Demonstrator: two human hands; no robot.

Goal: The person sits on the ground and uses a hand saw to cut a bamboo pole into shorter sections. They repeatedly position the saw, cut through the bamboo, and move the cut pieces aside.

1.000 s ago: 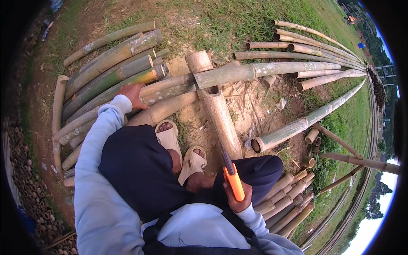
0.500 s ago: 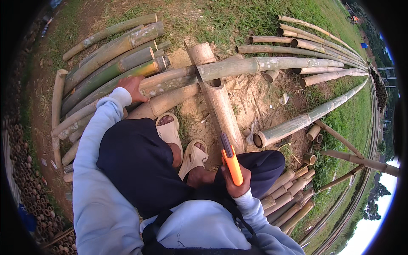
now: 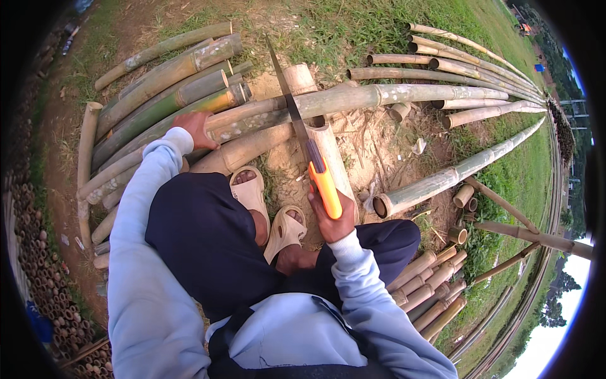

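Observation:
A long greenish bamboo pole (image 3: 353, 98) lies across a thick bamboo support (image 3: 328, 148) ahead of me. My right hand (image 3: 334, 218) is closed around the orange handle of a hand saw (image 3: 291, 108). The saw's dark blade crosses the pole just left of the support, its tip pointing away over the dirt. My left hand (image 3: 196, 129) grips the pole's left part from above, with the thumb on the near side; the fingertips on the far side are hidden. Under that hand, a thicker bamboo piece (image 3: 243, 151) runs beside the pole.
Cut bamboo lengths (image 3: 170, 95) are stacked on the left against a short upright bamboo post (image 3: 85, 170). Long poles (image 3: 480, 69) lie at the far right, and another pole (image 3: 454, 180) nearer. More short pieces (image 3: 429, 284) rest by my right knee. Sandalled feet (image 3: 287, 230) stand close to the support.
My right hand has pushed the saw forward, away from me, so more blade sticks out beyond the pole. The left hand stays in place on the pole.

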